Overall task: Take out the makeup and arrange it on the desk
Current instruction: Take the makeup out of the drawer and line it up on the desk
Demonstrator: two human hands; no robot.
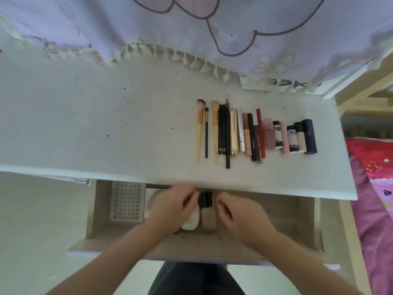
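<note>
Left hand (pixel 174 206) and right hand (pixel 240 218) in open drawer (pixel 276 220), grip loosely curled, holding nothing, foundation bottle (pixel 208 216) between them, white bottle (pixel 191 222) touching left fingers, makeup row (pixel 255 135) on counter (pixel 106 124)

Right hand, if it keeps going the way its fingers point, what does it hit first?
Probably the foundation bottle in the drawer: the right hand points left toward its black cap, though depth is unclear.

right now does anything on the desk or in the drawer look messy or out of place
Mostly tidy: the makeup row lies neatly side by side on the desk. The oddities are dark specks scattered over the desk's left part and crumbs on the drawer floor near the foundation bottle.
</note>
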